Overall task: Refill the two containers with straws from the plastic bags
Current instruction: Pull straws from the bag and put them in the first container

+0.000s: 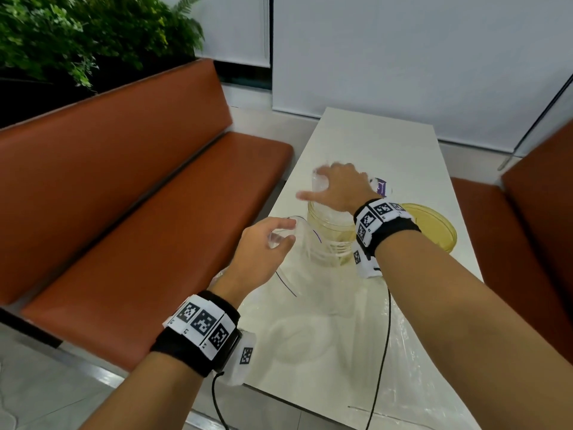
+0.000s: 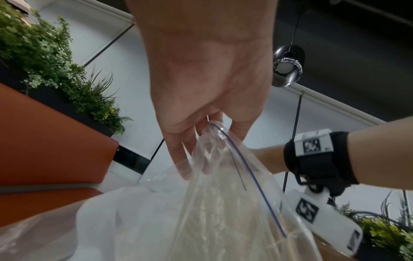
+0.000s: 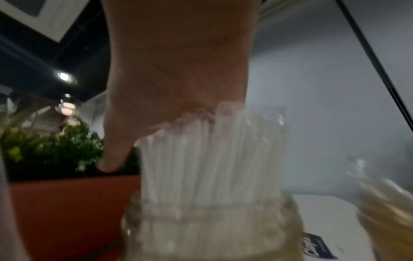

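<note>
A clear yellowish container [image 1: 331, 234] stands mid-table, and a bundle of clear-wrapped straws [image 1: 321, 184] stands upright in its mouth. My right hand [image 1: 328, 184] is on top of the bundle, fingers curled over the straw tops and thumb sticking out to the left. In the right wrist view the straws [image 3: 212, 159] reach my palm and rise out of the container [image 3: 212, 229]; the fingers are hidden behind them. My left hand [image 1: 273, 240] pinches the zip edge of a clear plastic bag [image 2: 223, 211], which hangs from it to the table beside the container. A second yellowish container [image 1: 434, 228] sits to the right.
The white table [image 1: 372, 135] is narrow, with orange bench seats [image 1: 155, 228] on both sides and plants [image 1: 77, 35] behind the left one. A purple-labelled packet [image 1: 381, 186] lies behind my right hand. More clear plastic [image 1: 418, 367] and a black cable [image 1: 384, 336] cover the near table.
</note>
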Demonstrator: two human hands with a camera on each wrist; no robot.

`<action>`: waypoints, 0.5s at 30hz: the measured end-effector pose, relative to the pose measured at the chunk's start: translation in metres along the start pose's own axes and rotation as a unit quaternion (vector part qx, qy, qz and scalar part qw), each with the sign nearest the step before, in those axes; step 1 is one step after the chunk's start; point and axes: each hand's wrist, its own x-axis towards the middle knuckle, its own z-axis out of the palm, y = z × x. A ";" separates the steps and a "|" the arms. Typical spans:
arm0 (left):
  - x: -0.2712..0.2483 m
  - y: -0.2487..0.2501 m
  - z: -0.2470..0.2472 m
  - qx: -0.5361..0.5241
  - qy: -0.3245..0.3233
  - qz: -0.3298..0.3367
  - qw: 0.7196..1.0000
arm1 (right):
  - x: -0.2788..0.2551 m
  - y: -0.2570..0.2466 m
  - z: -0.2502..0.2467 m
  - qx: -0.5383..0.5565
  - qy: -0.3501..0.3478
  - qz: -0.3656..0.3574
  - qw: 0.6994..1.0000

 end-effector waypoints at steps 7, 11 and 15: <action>-0.001 -0.002 -0.004 -0.001 0.007 0.002 1.000 | -0.003 0.011 -0.009 0.008 0.131 0.001 0.991; -0.001 -0.002 0.000 -0.006 0.000 0.001 1.000 | -0.011 0.019 0.003 -0.009 -0.039 0.022 0.999; -0.001 0.000 0.003 -0.014 -0.007 -0.003 1.000 | -0.010 0.026 -0.014 0.108 0.110 -0.023 0.988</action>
